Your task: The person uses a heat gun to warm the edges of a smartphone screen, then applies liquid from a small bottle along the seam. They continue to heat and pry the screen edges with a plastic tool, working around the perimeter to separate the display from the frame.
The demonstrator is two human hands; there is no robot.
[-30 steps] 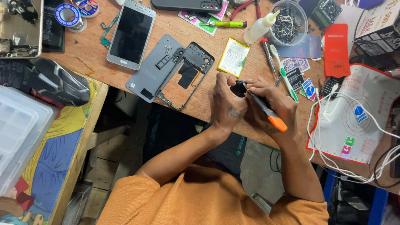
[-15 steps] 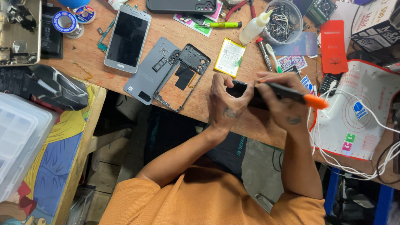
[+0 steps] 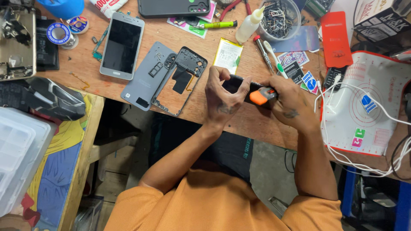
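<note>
My left hand [image 3: 223, 99] pinches a small black part [image 3: 234, 82] over the wooden workbench [image 3: 107, 87]. My right hand [image 3: 292, 102] grips a black screwdriver with an orange cap [image 3: 261, 96], its tip at the black part. Both hands meet near the bench's front edge. To their left lie an opened phone frame [image 3: 182, 78], a grey back cover [image 3: 147, 75] and a phone with a dark screen [image 3: 122, 45]. A phone battery [image 3: 228, 54] lies just beyond my left hand.
A white and red work mat [image 3: 368, 107] with white cables [image 3: 385, 119] lies at the right. A glue bottle [image 3: 250, 19], a green screwdriver [image 3: 216, 25] and a bowl of small metal parts [image 3: 278, 17] stand at the back. A clear plastic box [image 3: 17, 162] sits at the left.
The screwdriver has swung: its orange end pointed down and right, then straight right, and now sits close in by my right hand. Both hands stay together on the black part.
</note>
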